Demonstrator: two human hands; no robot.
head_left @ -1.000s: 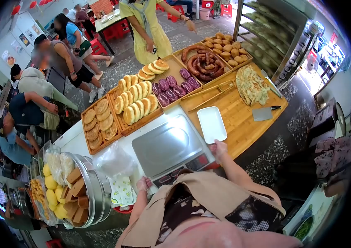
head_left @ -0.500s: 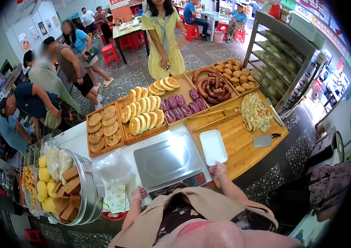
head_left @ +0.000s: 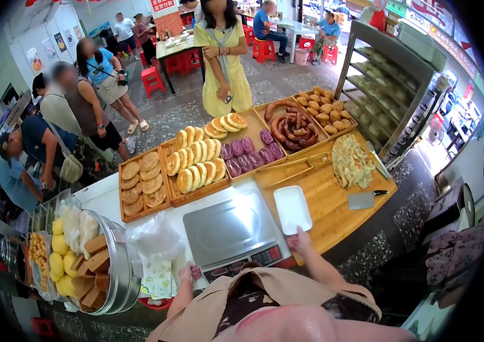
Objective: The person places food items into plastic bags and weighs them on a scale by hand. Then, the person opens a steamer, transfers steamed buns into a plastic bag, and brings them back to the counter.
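Observation:
My left hand (head_left: 189, 273), in a thin clear glove, rests by the front left corner of a flat electronic scale (head_left: 228, 228). Its fingers are loosely bent, and I see nothing in them. My right hand (head_left: 299, 241), also gloved, is at the near end of a white rectangular tray (head_left: 293, 208), with a finger stretched toward its rim. Whether it touches the rim I cannot tell. The tray lies on a wooden board (head_left: 327, 228), right of the scale. Left of the scale are clear plastic bags (head_left: 153, 236) and patterned paper bags (head_left: 158, 278).
Trays of round flatbreads (head_left: 139, 179), purple buns (head_left: 250, 154) and sausages (head_left: 293, 128) line the far side. A cleaver (head_left: 362, 200) and shredded pancake (head_left: 353, 161) lie on the board. A steamer (head_left: 119, 262) stands left. A person in yellow (head_left: 225, 74) stands opposite.
My right hand has shifted slightly left and down, its finger now more stretched out. My left hand has dropped a little. The person opposite has brought an arm across the body.

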